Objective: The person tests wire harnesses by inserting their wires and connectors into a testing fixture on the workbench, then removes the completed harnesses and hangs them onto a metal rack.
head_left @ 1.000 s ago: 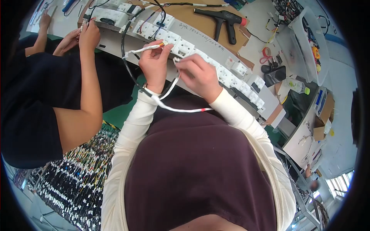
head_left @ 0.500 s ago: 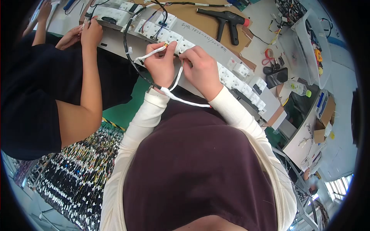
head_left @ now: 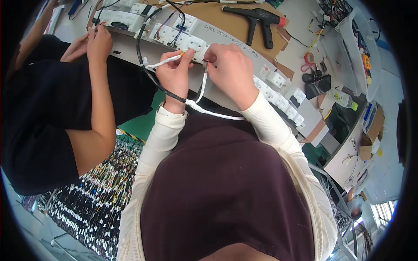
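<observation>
A black wiring harness [head_left: 150, 75] curves down from the bench and splits into white-wrapped branches by my wrists. My left hand [head_left: 173, 80] is closed, pinching one white-wrapped branch [head_left: 164, 62] close to its orange-yellow end. In the fingertips of my right hand [head_left: 233, 74] is the upper end of another branch, a black-and-white one [head_left: 203, 86]; its tip is hidden. A third white branch [head_left: 222, 115] trails across my apron. Both hands are at the front of a row of white socket blocks [head_left: 194, 42], with my right fingers close against them.
A black gun-shaped tool [head_left: 257, 21] with a red end lies on cardboard behind the blocks. Red tape [head_left: 308, 58], scissors and a bottle [head_left: 344, 99] are at the right, near a clear plastic bin [head_left: 355, 56]. A co-worker's hands [head_left: 98, 42] work at the left.
The view has shifted slightly. My hands are a little farther apart, the left one having moved left with its branch. Both keep their pinch.
</observation>
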`<state>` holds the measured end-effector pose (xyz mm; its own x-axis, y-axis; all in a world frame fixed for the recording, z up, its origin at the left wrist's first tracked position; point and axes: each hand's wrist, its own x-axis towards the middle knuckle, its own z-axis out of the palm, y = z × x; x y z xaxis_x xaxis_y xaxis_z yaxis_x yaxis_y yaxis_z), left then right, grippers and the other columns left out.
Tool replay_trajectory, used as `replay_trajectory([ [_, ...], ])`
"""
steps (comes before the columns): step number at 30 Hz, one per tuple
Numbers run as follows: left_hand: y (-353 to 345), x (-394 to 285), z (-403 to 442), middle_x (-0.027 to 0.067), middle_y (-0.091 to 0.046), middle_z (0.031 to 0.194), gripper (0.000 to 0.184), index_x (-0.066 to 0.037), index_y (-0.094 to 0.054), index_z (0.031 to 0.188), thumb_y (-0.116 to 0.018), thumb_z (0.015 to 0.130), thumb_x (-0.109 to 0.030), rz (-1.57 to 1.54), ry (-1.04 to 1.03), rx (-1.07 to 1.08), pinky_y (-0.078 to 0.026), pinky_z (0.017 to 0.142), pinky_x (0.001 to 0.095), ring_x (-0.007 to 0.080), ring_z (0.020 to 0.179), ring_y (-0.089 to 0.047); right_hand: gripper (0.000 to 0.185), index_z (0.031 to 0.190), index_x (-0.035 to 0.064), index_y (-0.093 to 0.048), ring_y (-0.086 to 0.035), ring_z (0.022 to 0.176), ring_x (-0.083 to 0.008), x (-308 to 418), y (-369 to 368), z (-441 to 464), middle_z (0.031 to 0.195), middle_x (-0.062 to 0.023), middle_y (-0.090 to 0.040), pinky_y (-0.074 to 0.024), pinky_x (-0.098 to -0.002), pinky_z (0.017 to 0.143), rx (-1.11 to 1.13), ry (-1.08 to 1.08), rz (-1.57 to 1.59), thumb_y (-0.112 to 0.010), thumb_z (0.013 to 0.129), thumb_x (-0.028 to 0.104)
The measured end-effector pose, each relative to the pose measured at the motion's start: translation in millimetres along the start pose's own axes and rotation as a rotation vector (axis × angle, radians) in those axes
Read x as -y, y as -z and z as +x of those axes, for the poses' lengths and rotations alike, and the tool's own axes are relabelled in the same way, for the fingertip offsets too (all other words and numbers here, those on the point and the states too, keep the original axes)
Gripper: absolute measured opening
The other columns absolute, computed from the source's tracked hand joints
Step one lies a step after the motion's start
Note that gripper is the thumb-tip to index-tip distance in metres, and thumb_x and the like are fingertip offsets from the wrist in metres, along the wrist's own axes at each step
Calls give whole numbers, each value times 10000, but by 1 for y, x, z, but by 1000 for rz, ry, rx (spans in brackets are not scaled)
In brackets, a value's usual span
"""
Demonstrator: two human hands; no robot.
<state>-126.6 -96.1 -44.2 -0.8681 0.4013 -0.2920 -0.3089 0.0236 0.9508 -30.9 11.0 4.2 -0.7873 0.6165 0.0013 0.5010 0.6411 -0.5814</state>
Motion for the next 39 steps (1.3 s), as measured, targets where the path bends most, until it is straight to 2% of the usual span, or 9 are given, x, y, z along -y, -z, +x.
replay_trajectory([
  [7, 0, -8, 2, 59, -675, 829, 284, 27, -632, 941, -828, 830, -146, 358, -185, 2, -482, 628, 209, 72, 694, -588, 143, 851, 78, -670, -649, 864, -256, -7, 8, 12, 761, -38, -696, -516, -403, 713, 119, -102, 101, -747, 738, 118],
  [12, -7, -5, -6, 54, -679, 834, 302, 20, -625, 957, -832, 831, -160, 325, -195, -54, -461, 607, 196, 63, 657, -565, 301, 942, 53, -613, -603, 1000, -313, -24, 3, 7, 976, -111, -641, -491, -401, 825, 2, -93, 154, -793, 714, 132],
  [15, -9, -3, -6, 44, -670, 829, 296, 6, -621, 953, -838, 823, -147, 322, -171, -82, -443, 580, 196, 46, 636, -537, 374, 981, 45, -581, -588, 1006, -333, -28, -3, 7, 1044, -127, -603, -481, -406, 849, 86, -153, 365, -813, 703, 139],
  [19, -15, -13, -4, 38, -661, 835, 288, -1, -618, 951, -833, 827, -147, 488, -171, -80, -438, 585, 194, 45, 655, -533, 394, 991, 43, -571, -583, 993, -344, -30, -6, 7, 1010, -125, -603, -479, -410, 847, 63, -134, 387, -816, 696, 134],
  [22, -9, -6, -4, 33, -662, 877, 270, -24, -615, 976, -809, 856, -167, 428, -134, -66, -444, 611, 202, 52, 718, -556, 386, 987, 44, -570, -580, 989, -349, -33, -8, 5, 1003, -130, -599, -476, -411, 842, 46, -121, 420, -812, 696, 124],
  [25, -1, -3, -13, 30, -676, 970, 256, -52, -612, 1056, -764, 900, -187, 67, 195, -136, -485, 688, 237, 93, 836, -609, 370, 978, 43, -563, -580, 971, -350, -35, -8, 5, 995, -130, -596, -476, -411, 830, -5, -86, 435, -800, 703, 112],
  [30, 7, 1, -13, 52, -683, 1002, 210, -40, -631, 1078, -727, 932, -156, 14, 187, -67, -524, 770, 251, 102, 872, -634, 371, 944, 46, -542, -576, 933, -353, -38, -8, 6, 952, -121, -580, -473, -422, 802, -8, -70, 480, -809, 693, 104],
  [33, 11, 9, -12, 60, -662, 953, 156, -25, -601, 996, -695, 954, -141, 131, -36, -104, -564, 689, 275, 101, 756, -624, 372, 931, 50, -535, -573, 921, -349, -39, -10, 7, 935, -114, -574, -472, -423, 793, -13, -73, 479, -810, 683, 89],
  [39, 9, -8, 0, 41, -610, 935, 166, -27, -566, 1050, -675, 956, -109, -14, 58, 35, -576, 647, 264, 84, 683, -580, 361, 921, 61, -536, -568, 929, -331, -40, -14, 9, 914, -94, -564, -473, -409, 784, -8, -84, 484, -805, 680, 78],
])
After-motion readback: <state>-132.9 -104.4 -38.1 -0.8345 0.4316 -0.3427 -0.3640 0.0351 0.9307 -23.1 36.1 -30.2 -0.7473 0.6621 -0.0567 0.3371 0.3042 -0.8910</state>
